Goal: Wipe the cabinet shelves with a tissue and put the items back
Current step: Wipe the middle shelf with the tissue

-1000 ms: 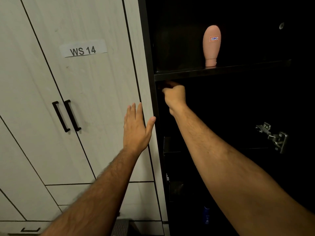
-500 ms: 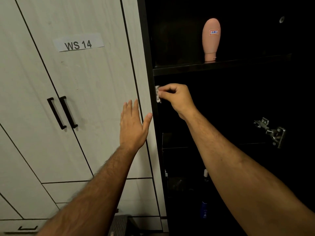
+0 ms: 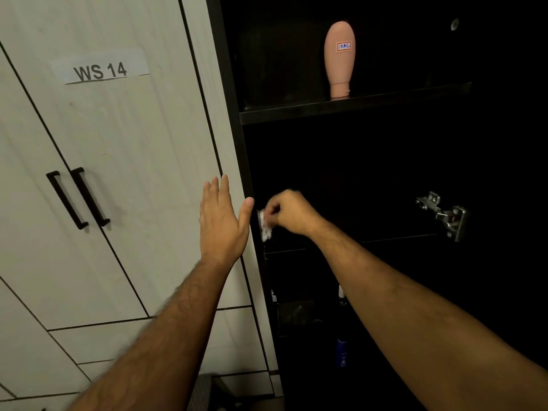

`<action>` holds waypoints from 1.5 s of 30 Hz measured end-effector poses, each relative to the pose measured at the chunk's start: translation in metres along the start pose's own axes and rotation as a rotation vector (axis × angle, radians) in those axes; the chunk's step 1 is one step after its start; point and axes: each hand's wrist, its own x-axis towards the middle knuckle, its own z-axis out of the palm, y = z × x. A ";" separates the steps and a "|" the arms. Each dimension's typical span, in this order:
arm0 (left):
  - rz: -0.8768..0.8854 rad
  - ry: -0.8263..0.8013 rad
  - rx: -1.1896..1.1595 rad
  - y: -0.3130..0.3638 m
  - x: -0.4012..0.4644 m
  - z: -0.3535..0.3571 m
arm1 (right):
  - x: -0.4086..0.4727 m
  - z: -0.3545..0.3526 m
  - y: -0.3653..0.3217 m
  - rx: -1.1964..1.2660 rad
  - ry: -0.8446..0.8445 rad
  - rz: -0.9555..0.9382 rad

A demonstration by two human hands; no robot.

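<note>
My right hand [image 3: 292,213] is inside the dark open cabinet, pinching a small white tissue [image 3: 264,226] against the inner left wall, just above a lower shelf edge [image 3: 385,240]. My left hand [image 3: 221,222] lies flat and open against the pale closed cabinet door [image 3: 133,173], thumb at the black frame edge. A pink upside-down tube [image 3: 340,59] with a small label stands on the upper black shelf [image 3: 355,103]. A dark blue bottle [image 3: 341,353] stands low down in the cabinet.
The pale door carries a "WS 14" label [image 3: 100,69] and two black handles [image 3: 78,198]. A metal hinge [image 3: 444,215] sticks out at the cabinet's right side. Small dim items [image 3: 341,295] sit on a lower shelf. The interior is very dark.
My right hand has moved down the cabinet's left inner wall with the tissue, from just under the upper shelf to near the lower shelf. My left hand stays flat on the door.
</note>
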 end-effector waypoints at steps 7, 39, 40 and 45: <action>-0.044 0.007 0.007 -0.011 -0.011 -0.004 | 0.025 0.018 0.000 0.084 0.271 0.087; 0.098 -0.241 -0.318 -0.016 -0.113 -0.010 | -0.101 -0.005 0.019 -0.927 0.178 0.223; 0.137 -0.248 -0.321 -0.010 -0.115 -0.009 | -0.105 -0.016 0.024 -0.966 0.164 0.263; 0.238 -0.297 -0.319 0.014 -0.116 0.004 | -0.113 -0.047 0.041 -1.048 0.131 0.368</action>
